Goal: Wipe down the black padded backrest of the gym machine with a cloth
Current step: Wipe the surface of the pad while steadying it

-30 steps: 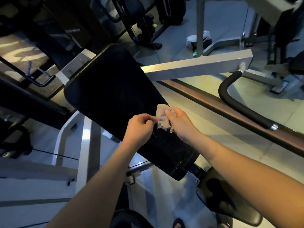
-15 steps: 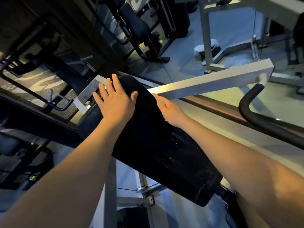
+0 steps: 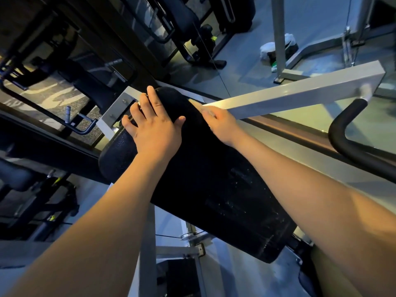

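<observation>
The black padded backrest (image 3: 214,189) slants from upper left to lower right, with pale streaks on its lower half. My left hand (image 3: 154,125) lies flat on its top end, fingers apart, holding nothing. My right hand (image 3: 220,123) is blurred at the pad's upper right edge, just under the white beam. A pale strip of the cloth (image 3: 198,105) shows at its fingertips. The hand covers the remainder of the cloth.
A white steel beam (image 3: 300,93) crosses from the pad's top toward the right. A black curved handle (image 3: 342,142) hangs from its end. A white frame post (image 3: 147,243) stands under the pad. Dark machines fill the back left, and a white bundle (image 3: 267,50) lies on the floor.
Both hands moved up from the pad's middle to its top end. My left hand let go of the cloth and spread flat. Over the last half second little has shifted.
</observation>
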A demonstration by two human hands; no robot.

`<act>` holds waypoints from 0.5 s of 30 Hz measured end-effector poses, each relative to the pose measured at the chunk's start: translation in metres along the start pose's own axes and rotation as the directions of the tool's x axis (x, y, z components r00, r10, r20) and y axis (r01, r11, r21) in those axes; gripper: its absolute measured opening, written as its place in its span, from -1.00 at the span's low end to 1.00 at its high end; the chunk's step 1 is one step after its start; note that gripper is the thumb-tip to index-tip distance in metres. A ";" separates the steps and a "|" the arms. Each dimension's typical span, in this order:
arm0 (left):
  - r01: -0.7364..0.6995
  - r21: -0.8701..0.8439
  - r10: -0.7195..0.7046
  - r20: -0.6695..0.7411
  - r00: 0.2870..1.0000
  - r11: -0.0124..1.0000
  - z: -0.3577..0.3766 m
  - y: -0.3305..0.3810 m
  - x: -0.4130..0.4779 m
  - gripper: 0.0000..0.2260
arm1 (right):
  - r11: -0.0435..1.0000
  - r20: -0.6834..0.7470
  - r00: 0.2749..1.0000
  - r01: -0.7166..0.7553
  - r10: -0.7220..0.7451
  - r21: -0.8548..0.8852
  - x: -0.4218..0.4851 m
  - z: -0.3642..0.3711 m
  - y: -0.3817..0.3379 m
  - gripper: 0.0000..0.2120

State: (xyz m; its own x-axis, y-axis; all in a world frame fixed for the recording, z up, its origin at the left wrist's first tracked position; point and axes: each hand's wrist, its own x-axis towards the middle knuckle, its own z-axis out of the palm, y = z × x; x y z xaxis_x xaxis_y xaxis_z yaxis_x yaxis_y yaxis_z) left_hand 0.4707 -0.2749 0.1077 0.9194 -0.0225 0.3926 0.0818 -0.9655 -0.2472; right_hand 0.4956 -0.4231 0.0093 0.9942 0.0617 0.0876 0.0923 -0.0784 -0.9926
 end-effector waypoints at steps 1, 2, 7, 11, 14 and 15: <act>0.002 0.003 -0.002 0.001 1.000 1.000 0.001 0.000 0.000 -0.13 | 0.999 0.012 0.999 -0.037 0.037 -0.026 -0.011 -0.006 0.017 -0.70; 0.004 0.002 -0.005 0.009 1.000 1.000 0.001 0.000 0.000 -0.14 | 0.995 0.041 0.994 -0.098 0.098 -0.020 -0.023 -0.012 0.033 -0.70; 0.021 0.005 -0.021 0.017 1.000 1.000 0.001 0.003 0.000 -0.14 | 0.986 0.191 0.968 -0.155 0.164 -0.062 -0.014 -0.019 0.028 -0.64; 0.029 0.007 -0.029 0.044 0.999 1.000 -0.001 0.003 0.001 -0.14 | 0.998 0.152 0.987 0.043 -0.048 0.036 0.032 -0.004 -0.056 -0.64; 0.022 0.009 -0.022 0.032 0.999 1.000 0.000 0.003 0.000 -0.14 | 0.987 0.121 0.979 0.160 -0.163 0.029 0.043 0.011 -0.080 -0.63; 0.023 0.012 -0.023 0.034 0.999 1.000 -0.001 0.003 0.000 -0.14 | 0.980 0.121 0.973 0.196 -0.197 0.025 0.041 0.013 -0.078 -0.62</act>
State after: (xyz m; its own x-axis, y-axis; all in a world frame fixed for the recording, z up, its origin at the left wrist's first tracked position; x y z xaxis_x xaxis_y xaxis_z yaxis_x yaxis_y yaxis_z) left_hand 0.4707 -0.2777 0.1078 0.9298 0.0088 0.3680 0.1076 -0.9625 -0.2489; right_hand 0.5280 -0.4016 0.0893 0.9425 0.1961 0.2708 0.2835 -0.0398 -0.9581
